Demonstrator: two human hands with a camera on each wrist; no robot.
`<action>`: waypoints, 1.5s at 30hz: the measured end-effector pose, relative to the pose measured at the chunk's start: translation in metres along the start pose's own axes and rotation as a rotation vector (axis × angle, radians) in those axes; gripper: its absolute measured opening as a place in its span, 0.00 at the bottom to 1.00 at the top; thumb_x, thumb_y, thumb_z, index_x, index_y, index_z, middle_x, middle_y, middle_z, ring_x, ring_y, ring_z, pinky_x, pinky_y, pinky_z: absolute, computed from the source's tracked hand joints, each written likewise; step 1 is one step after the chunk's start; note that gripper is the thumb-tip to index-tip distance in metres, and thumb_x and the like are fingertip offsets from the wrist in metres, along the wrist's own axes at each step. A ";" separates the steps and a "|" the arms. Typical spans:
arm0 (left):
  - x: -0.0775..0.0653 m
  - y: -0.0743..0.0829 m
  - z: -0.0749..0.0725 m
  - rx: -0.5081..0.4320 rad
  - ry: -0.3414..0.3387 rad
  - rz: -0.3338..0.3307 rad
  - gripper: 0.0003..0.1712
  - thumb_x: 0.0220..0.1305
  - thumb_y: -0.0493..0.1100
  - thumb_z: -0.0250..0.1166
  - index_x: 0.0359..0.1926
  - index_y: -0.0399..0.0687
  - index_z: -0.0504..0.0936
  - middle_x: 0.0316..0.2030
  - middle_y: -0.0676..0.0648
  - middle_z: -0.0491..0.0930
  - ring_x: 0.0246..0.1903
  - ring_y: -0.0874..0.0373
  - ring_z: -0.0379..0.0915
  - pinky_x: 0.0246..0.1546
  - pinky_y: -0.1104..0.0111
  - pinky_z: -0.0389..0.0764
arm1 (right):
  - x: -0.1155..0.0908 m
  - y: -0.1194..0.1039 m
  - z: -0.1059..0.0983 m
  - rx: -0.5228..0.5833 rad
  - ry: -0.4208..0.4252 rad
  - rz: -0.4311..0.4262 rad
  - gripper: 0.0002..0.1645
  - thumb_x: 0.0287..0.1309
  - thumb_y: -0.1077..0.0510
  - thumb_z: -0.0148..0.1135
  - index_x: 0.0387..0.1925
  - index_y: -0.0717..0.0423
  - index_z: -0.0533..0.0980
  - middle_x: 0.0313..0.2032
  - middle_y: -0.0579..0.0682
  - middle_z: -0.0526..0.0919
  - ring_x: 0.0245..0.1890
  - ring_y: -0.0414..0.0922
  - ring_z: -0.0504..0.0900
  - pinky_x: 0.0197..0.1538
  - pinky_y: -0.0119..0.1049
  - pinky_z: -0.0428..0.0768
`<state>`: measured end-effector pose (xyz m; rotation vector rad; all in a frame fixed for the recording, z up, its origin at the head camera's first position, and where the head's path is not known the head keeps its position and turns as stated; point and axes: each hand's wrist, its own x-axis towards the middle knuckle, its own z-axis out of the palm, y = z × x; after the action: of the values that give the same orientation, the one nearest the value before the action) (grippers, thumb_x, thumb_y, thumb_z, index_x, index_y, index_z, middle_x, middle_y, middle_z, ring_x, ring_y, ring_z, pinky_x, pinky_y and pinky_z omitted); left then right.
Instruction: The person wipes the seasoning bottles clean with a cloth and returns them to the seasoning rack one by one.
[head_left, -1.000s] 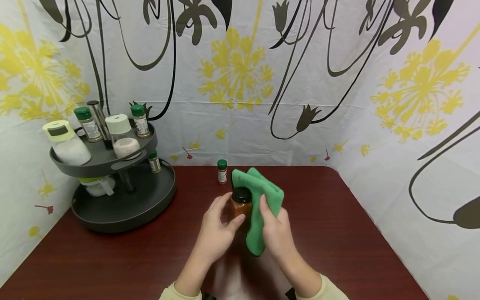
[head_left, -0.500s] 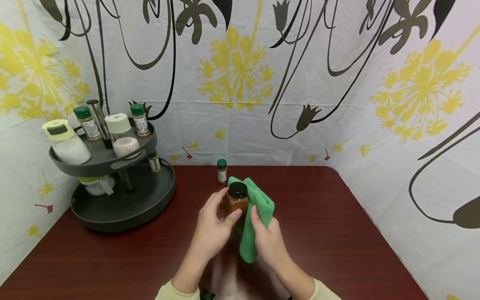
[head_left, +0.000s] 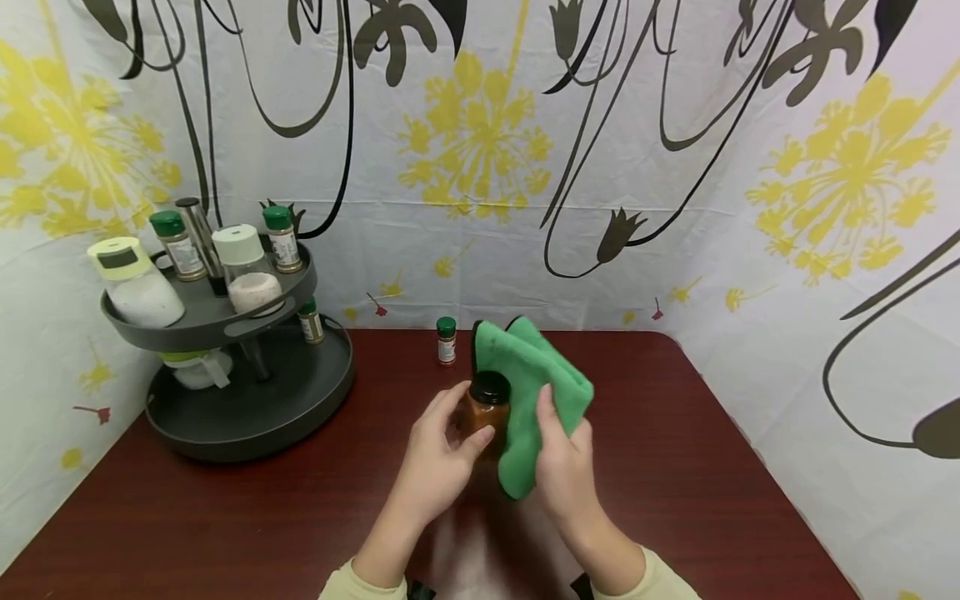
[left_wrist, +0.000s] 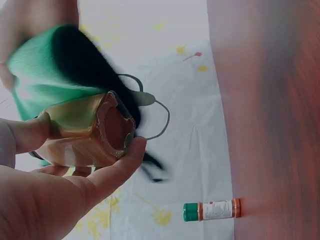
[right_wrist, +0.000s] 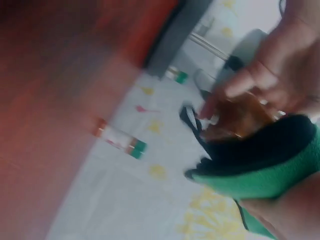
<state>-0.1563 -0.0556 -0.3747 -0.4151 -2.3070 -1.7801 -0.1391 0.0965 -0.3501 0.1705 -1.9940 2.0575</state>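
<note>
Holding jar, green cloth, bottle label illegible

Left hand, right hand: bare. Left sleeve, right sleeve: pale yellow, plain, ending on forearm. Left fitting, right fitting: black, angular, partly out of view.

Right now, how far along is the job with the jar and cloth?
Done: the jar is off the table, its base showing in the left wrist view. In hand: the left hand grips it while the right hand holds the cloth against or beside it, apparently wiping. Left, probably: setting it down, perhaps wiping the shaker on the table.
</note>
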 end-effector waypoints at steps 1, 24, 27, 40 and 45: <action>-0.001 0.000 0.001 -0.009 -0.003 0.000 0.34 0.62 0.37 0.68 0.68 0.49 0.68 0.57 0.49 0.75 0.56 0.54 0.75 0.53 0.60 0.80 | -0.002 -0.005 0.000 0.018 0.020 -0.032 0.28 0.74 0.39 0.41 0.55 0.55 0.73 0.38 0.54 0.79 0.35 0.44 0.79 0.40 0.34 0.80; -0.005 0.000 0.000 -0.011 0.033 -0.014 0.34 0.63 0.39 0.68 0.69 0.50 0.68 0.56 0.48 0.76 0.55 0.55 0.75 0.54 0.57 0.80 | -0.002 -0.004 -0.008 -0.077 -0.195 0.294 0.36 0.68 0.30 0.45 0.51 0.58 0.76 0.40 0.60 0.82 0.37 0.50 0.83 0.42 0.43 0.83; -0.006 0.000 0.003 -0.029 0.005 -0.023 0.34 0.63 0.39 0.67 0.69 0.50 0.68 0.56 0.48 0.75 0.55 0.55 0.75 0.54 0.57 0.80 | -0.001 -0.021 -0.010 0.014 -0.104 0.202 0.33 0.69 0.32 0.45 0.54 0.54 0.75 0.41 0.57 0.80 0.37 0.46 0.81 0.42 0.40 0.82; 0.001 0.005 -0.004 -0.015 0.053 0.024 0.34 0.62 0.39 0.68 0.68 0.47 0.68 0.56 0.48 0.76 0.56 0.55 0.76 0.56 0.56 0.80 | -0.014 0.025 0.000 -0.097 -0.160 0.139 0.29 0.73 0.37 0.42 0.50 0.56 0.76 0.37 0.57 0.81 0.36 0.47 0.82 0.42 0.37 0.82; 0.006 0.007 -0.009 -0.017 0.053 0.024 0.35 0.63 0.39 0.68 0.69 0.49 0.67 0.57 0.49 0.75 0.56 0.55 0.77 0.56 0.59 0.80 | -0.009 0.037 -0.004 -0.164 -0.322 0.271 0.38 0.71 0.32 0.40 0.48 0.61 0.76 0.41 0.60 0.85 0.41 0.51 0.85 0.43 0.39 0.83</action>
<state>-0.1592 -0.0615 -0.3639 -0.3915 -2.2436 -1.7784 -0.1404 0.0985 -0.3884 0.2217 -2.4916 2.1197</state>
